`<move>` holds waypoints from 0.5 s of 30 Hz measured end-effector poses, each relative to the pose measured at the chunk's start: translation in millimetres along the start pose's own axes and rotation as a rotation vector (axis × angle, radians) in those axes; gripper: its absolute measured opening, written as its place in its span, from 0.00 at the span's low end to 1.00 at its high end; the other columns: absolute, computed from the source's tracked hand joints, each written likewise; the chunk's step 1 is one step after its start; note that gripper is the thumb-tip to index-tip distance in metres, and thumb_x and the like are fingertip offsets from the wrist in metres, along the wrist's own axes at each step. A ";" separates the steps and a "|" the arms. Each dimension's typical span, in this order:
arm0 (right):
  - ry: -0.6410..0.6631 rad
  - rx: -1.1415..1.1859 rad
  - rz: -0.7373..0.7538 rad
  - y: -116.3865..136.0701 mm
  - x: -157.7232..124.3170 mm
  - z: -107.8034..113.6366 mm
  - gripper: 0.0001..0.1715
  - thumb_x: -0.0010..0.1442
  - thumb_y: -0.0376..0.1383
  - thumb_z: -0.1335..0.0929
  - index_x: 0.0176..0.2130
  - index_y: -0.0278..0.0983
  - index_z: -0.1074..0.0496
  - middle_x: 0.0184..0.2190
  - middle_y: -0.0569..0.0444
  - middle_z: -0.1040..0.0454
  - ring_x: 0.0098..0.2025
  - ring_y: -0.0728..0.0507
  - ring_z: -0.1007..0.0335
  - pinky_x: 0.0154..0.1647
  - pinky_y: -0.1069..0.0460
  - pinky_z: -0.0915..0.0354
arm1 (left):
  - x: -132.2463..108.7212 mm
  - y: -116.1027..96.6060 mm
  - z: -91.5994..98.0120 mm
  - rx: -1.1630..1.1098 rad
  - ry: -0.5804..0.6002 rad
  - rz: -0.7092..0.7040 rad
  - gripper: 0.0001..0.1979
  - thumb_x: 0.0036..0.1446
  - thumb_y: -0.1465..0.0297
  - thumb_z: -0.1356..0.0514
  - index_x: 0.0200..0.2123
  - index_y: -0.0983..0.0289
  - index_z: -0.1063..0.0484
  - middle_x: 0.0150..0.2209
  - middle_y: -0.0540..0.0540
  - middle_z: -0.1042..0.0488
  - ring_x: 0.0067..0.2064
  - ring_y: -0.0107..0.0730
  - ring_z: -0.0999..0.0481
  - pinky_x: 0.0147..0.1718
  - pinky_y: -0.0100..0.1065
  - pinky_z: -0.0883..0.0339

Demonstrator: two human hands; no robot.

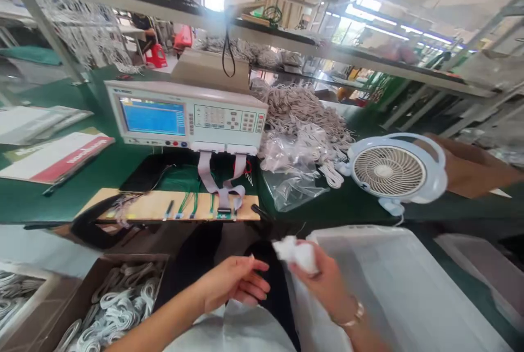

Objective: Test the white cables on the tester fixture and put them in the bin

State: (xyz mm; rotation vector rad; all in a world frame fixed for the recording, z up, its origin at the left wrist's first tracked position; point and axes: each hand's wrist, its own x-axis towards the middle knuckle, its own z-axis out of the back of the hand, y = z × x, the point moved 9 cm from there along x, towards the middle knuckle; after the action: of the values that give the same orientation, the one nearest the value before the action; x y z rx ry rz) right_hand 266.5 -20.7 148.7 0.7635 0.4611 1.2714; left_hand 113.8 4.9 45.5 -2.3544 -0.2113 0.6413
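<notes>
My right hand (323,273) is closed around a small white object (301,254), blurred, so I cannot tell its kind. It is held above my lap, beside the near-left corner of a whitish plastic bin (393,264). To the left, my left hand (245,281) hovers over my lap with its fingers apart and loosely bent, nothing visible in them. A gap separates it from the white object. Below and left of my left forearm, a cardboard box (166,259) holds several coiled white cables (123,308).
On the green table (82,163) stand a tester with a blue screen (153,117) and a small fan (387,172). A wooden board with connectors (155,204) lies along the front edge. Behind the plastic bag (290,188) is a heap of cables (303,103). A shelf beam (282,35) crosses above.
</notes>
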 end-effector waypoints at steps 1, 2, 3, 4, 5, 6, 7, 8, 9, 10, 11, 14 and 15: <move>0.115 0.019 0.195 30.1 4.1 -25.2 0.16 0.47 0.37 0.32 0.38 0.39 0.31 0.35 0.51 0.27 0.37 0.40 0.34 0.41 0.48 0.39 | -1.3 -1.3 -2.7 -0.099 0.023 0.046 0.23 0.48 0.54 0.47 0.38 0.68 0.31 0.34 0.62 0.27 0.33 0.35 0.27 0.29 0.32 0.36; 0.227 0.021 0.345 54.9 5.6 -48.5 0.14 0.49 0.36 0.33 0.39 0.39 0.31 0.37 0.51 0.28 0.40 0.41 0.35 0.43 0.47 0.41 | -3.0 -2.6 -0.3 -0.179 0.019 0.070 0.22 0.48 0.55 0.47 0.36 0.69 0.31 0.33 0.61 0.27 0.31 0.34 0.27 0.27 0.31 0.36; 0.314 0.028 0.463 75.1 5.8 -67.0 0.13 0.51 0.35 0.35 0.40 0.39 0.32 0.38 0.51 0.28 0.42 0.41 0.36 0.45 0.47 0.42 | -5.1 -3.9 6.7 -0.237 -0.006 0.069 0.20 0.48 0.57 0.45 0.33 0.69 0.30 0.30 0.59 0.27 0.29 0.32 0.28 0.26 0.30 0.36; 0.374 0.044 0.536 89.3 6.5 -80.3 0.13 0.52 0.34 0.36 0.40 0.39 0.32 0.39 0.51 0.29 0.43 0.42 0.37 0.47 0.47 0.44 | -7.5 -4.9 17.0 -0.275 -0.044 0.048 0.17 0.47 0.60 0.43 0.32 0.70 0.30 0.29 0.57 0.27 0.27 0.30 0.28 0.25 0.29 0.36; 0.389 0.080 0.563 97.7 9.6 -87.3 0.13 0.52 0.33 0.36 0.40 0.39 0.32 0.40 0.50 0.29 0.44 0.42 0.37 0.47 0.46 0.44 | -10.4 -5.6 28.9 -0.300 -0.087 0.015 0.14 0.47 0.63 0.42 0.31 0.70 0.30 0.28 0.56 0.27 0.26 0.28 0.29 0.25 0.28 0.37; 0.371 0.133 0.547 100.4 15.1 -89.6 0.13 0.52 0.33 0.36 0.40 0.39 0.33 0.40 0.50 0.30 0.44 0.42 0.38 0.47 0.46 0.44 | -13.5 -5.5 41.0 -0.318 -0.129 -0.018 0.13 0.46 0.65 0.41 0.32 0.69 0.30 0.28 0.56 0.27 0.26 0.28 0.29 0.25 0.28 0.37; 0.333 0.206 0.497 98.1 22.0 -89.2 0.14 0.51 0.34 0.35 0.41 0.39 0.34 0.40 0.49 0.31 0.44 0.42 0.38 0.47 0.46 0.44 | -16.6 -4.4 52.4 -0.332 -0.169 -0.043 0.13 0.46 0.66 0.40 0.33 0.69 0.30 0.28 0.56 0.27 0.26 0.28 0.29 0.24 0.28 0.37; 0.290 0.307 0.425 91.9 28.8 -88.3 0.18 0.49 0.34 0.33 0.42 0.39 0.35 0.40 0.49 0.32 0.43 0.42 0.38 0.46 0.47 0.43 | -19.5 -3.0 63.2 -0.346 -0.212 -0.063 0.13 0.45 0.66 0.40 0.34 0.69 0.31 0.29 0.56 0.27 0.26 0.28 0.29 0.24 0.28 0.37; 0.258 0.435 0.337 82.6 34.2 -89.4 0.24 0.46 0.36 0.31 0.44 0.40 0.38 0.40 0.49 0.33 0.42 0.42 0.38 0.45 0.47 0.42 | -22.2 -1.7 73.5 -0.363 -0.262 -0.081 0.14 0.45 0.67 0.39 0.35 0.68 0.31 0.29 0.56 0.27 0.26 0.28 0.29 0.24 0.27 0.37; 0.248 0.583 0.238 71.6 37.5 -94.4 0.31 0.43 0.37 0.29 0.47 0.41 0.41 0.40 0.49 0.34 0.41 0.43 0.37 0.42 0.48 0.40 | -24.2 -0.3 82.4 -0.383 -0.310 -0.093 0.13 0.45 0.67 0.39 0.35 0.68 0.31 0.29 0.56 0.27 0.25 0.28 0.29 0.24 0.28 0.36; 0.260 0.742 0.131 60.2 38.1 -103.8 0.37 0.41 0.40 0.28 0.49 0.42 0.44 0.39 0.51 0.34 0.37 0.44 0.36 0.38 0.49 0.37 | -25.4 1.2 89.4 -0.407 -0.350 -0.095 0.13 0.45 0.68 0.39 0.34 0.68 0.32 0.28 0.56 0.27 0.25 0.28 0.29 0.25 0.28 0.35; 0.382 1.118 -0.201 32.2 24.8 -147.4 0.26 0.46 0.48 0.34 0.42 0.41 0.41 0.28 0.56 0.36 0.22 0.50 0.40 0.20 0.54 0.38 | -23.6 4.7 101.2 -0.473 -0.422 -0.085 0.12 0.44 0.69 0.38 0.33 0.66 0.34 0.28 0.54 0.28 0.27 0.31 0.28 0.27 0.33 0.33; 0.420 1.157 -0.291 25.1 18.1 -160.3 0.19 0.50 0.49 0.38 0.37 0.39 0.38 0.23 0.58 0.38 0.19 0.52 0.43 0.17 0.56 0.41 | -22.2 5.6 104.1 -0.495 -0.447 -0.086 0.11 0.44 0.70 0.38 0.33 0.65 0.34 0.28 0.54 0.28 0.28 0.31 0.28 0.28 0.34 0.32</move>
State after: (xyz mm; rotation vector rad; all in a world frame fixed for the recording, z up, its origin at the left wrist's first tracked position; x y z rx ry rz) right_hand 143.2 39.9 60.4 1.3065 1.6619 0.8024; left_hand 42.3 53.5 -17.0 -2.6071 -0.7396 1.1776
